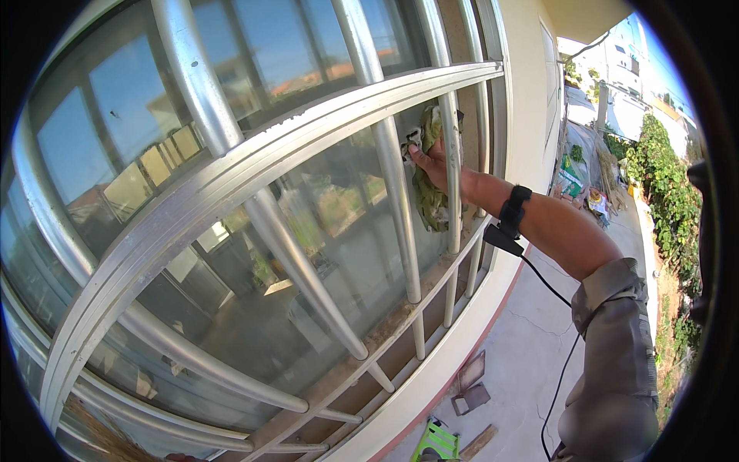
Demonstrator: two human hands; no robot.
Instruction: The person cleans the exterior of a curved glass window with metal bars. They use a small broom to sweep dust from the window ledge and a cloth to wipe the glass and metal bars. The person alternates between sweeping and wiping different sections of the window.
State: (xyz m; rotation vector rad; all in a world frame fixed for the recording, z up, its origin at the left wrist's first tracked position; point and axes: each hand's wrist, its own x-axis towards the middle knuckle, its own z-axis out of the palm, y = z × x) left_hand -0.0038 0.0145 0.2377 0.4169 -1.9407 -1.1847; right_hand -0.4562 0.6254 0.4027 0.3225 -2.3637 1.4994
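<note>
My right hand [434, 164] reaches between the metal bars of a window grille [398, 208]. It grips a crumpled, dirty green cloth [430, 199] close against the window glass [340, 231], near the window's right side. One bar passes in front of the hand and cloth and hides part of both. A sliver of what looks like my left hand [183, 457] shows at the bottom edge; its fingers cannot be made out. Left of it, straw-coloured bristles [104, 430] of a brush or broom show at the lower left, and the rest of it is hidden.
A flat metal crossbar [277, 147] spans the grille, above a dusty sill [392, 323]. A black strap [512, 211] on my right wrist trails a cable [554, 392]. Below lie bricks [470, 398], a wood piece [479, 443] and a lime-green slatted object [437, 442] on concrete.
</note>
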